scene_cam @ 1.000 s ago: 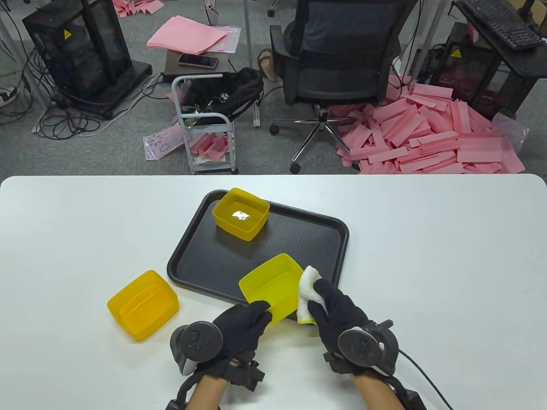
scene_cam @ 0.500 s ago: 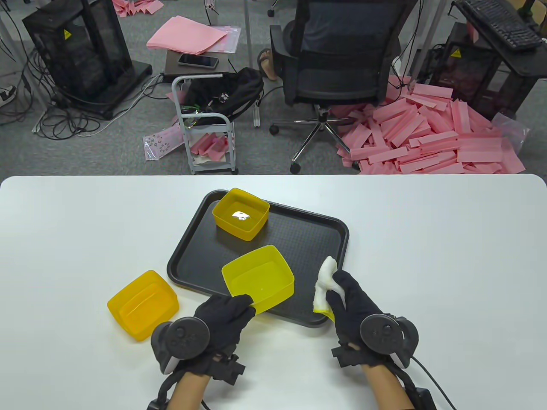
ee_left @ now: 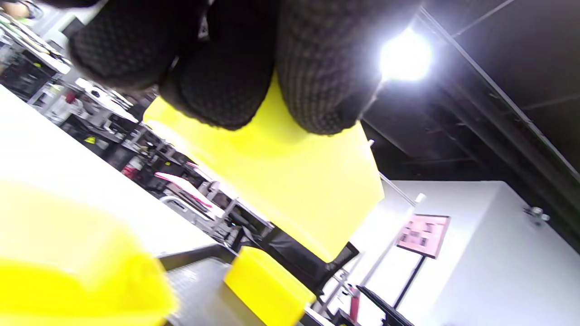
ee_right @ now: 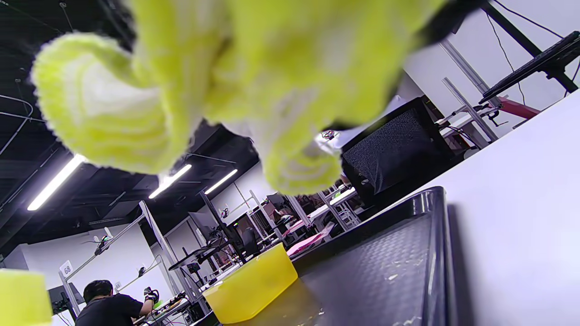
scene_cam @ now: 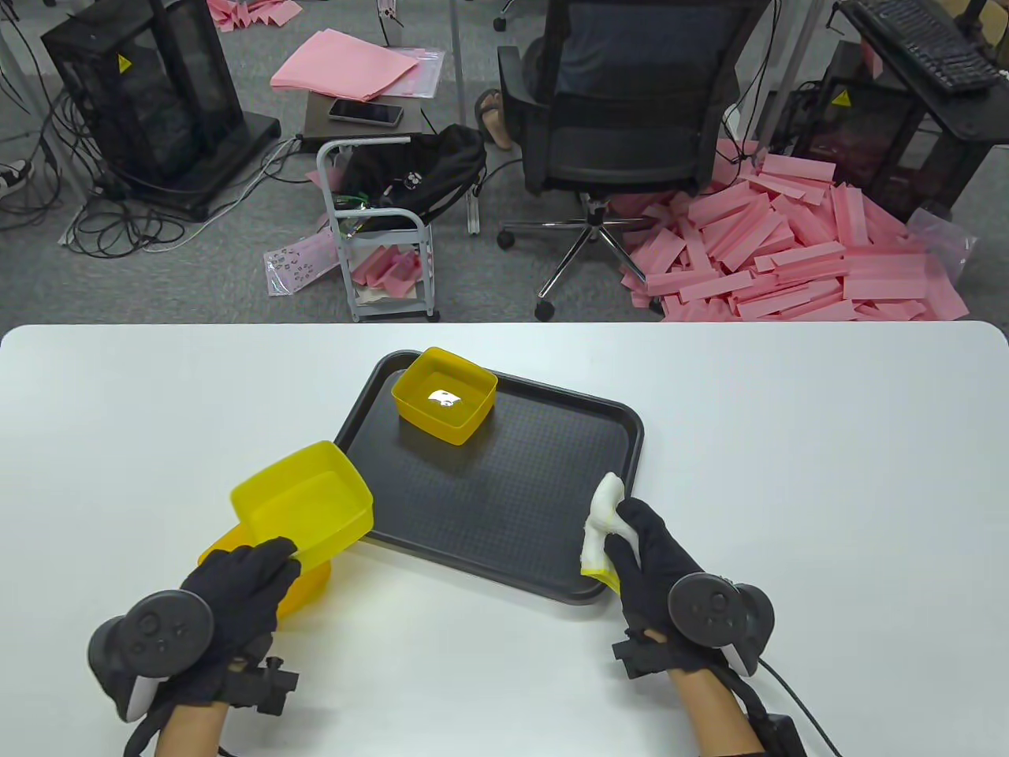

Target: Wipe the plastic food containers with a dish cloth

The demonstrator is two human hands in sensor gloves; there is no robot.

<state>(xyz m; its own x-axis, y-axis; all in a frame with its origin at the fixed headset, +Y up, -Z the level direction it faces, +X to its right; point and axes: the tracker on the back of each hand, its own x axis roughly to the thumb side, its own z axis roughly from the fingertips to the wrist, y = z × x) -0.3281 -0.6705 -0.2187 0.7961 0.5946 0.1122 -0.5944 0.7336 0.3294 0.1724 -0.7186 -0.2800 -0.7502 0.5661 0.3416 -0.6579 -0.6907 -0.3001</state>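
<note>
My left hand grips the near rim of a yellow plastic container and holds it in the air over an orange-yellow container on the table left of the black tray. The left wrist view has the held container under my fingers. Another yellow container stands in the tray's far left corner. My right hand grips a bunched white and yellow dish cloth over the tray's near right corner; the cloth fills the top of the right wrist view.
The white table stretches wide on both sides of the tray. Beyond its far edge are an office chair with a seated person, a small cart and a pile of pink foam strips on the floor.
My left hand carried the yellow container left, off the tray, until it hung over the orange-yellow container. My right hand drew the cloth away from it and has held still since.
</note>
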